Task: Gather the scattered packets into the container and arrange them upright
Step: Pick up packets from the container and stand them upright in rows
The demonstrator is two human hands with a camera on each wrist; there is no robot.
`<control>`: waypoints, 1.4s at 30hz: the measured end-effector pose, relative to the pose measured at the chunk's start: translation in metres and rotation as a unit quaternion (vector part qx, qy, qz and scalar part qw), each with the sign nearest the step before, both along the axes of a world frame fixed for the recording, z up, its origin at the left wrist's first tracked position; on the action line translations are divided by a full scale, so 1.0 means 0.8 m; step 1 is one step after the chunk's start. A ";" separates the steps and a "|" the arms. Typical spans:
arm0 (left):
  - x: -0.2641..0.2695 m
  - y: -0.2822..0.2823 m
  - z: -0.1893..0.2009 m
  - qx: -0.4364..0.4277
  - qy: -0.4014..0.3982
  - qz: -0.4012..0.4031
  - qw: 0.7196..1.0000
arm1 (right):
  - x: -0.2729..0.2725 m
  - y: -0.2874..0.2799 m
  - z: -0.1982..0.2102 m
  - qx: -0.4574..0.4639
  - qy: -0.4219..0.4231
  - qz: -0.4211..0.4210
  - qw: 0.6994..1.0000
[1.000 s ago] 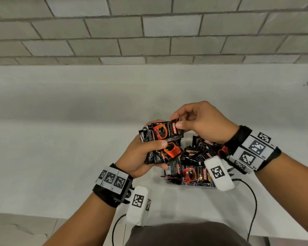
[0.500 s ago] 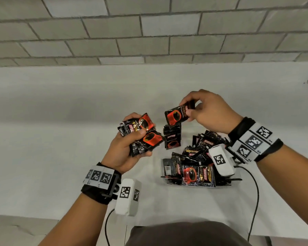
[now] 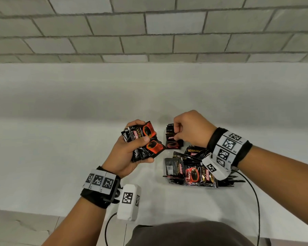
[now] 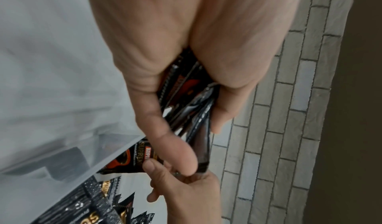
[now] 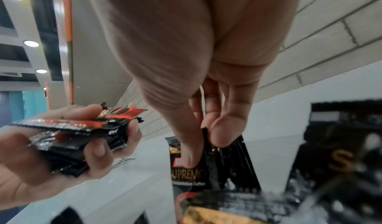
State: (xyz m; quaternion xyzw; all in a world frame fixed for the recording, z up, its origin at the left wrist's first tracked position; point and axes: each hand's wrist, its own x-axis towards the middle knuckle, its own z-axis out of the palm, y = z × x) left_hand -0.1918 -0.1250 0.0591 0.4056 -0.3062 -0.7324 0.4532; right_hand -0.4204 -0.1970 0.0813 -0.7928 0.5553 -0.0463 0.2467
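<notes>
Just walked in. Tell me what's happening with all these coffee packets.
A person is sorting coffee sachets into a clear container on the white table. The left hand grips a fanned bundle of packets, while the right hand pinches the top of an upright packet at the container's far end. Others there lie jumbled.

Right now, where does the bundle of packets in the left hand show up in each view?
Head: bundle of packets left of centre, gripped by left hand.
Left wrist: centre, edge-on.
Right wrist: far left.
Shared landmark: right hand pinching upright packet.
</notes>
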 end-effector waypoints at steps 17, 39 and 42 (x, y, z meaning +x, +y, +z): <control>-0.002 0.000 -0.002 -0.008 0.001 -0.021 1.000 | -0.011 0.001 0.028 -0.080 -0.056 -0.029 0.995; -0.031 0.003 0.004 -0.001 0.049 0.001 0.999 | -0.019 0.036 0.047 0.138 -0.375 -0.121 0.909; -0.015 0.001 0.004 0.022 0.076 0.048 0.996 | -0.034 0.025 0.048 0.104 -0.381 -0.172 0.902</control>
